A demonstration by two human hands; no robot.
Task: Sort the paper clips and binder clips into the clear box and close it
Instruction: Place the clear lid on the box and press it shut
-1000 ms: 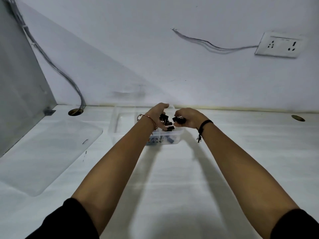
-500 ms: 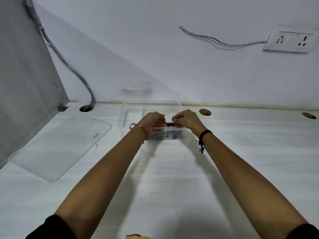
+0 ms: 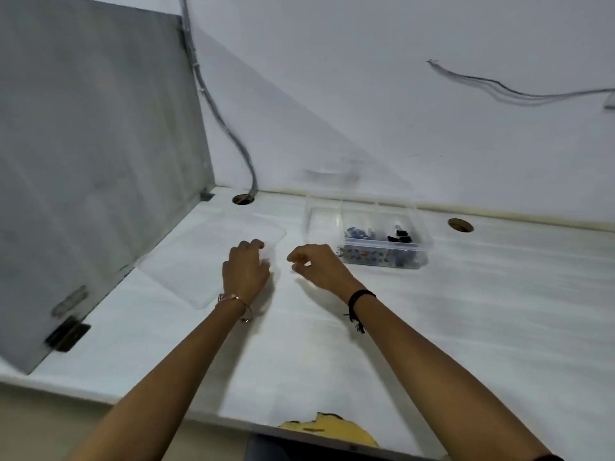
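The white bench (image 3: 466, 327) runs along the wall, its surface faintly streaked. Towards the back stands the clear box (image 3: 319, 224), uncovered and split into compartments, with bluish paper clips (image 3: 357, 232) in the middle part and black binder clips (image 3: 401, 235) beside them on the right. Its clear lid (image 3: 199, 261) lies flat on the bench to the left, apart from the box. Two round cable holes are cut near the wall: the left hole (image 3: 243, 199) takes a grey cable (image 3: 233, 138), and the right hole (image 3: 460, 225) sits just past the box. A grey panel (image 3: 100, 161) stands along the left edge, fixed by a dark bracket (image 3: 68, 337).
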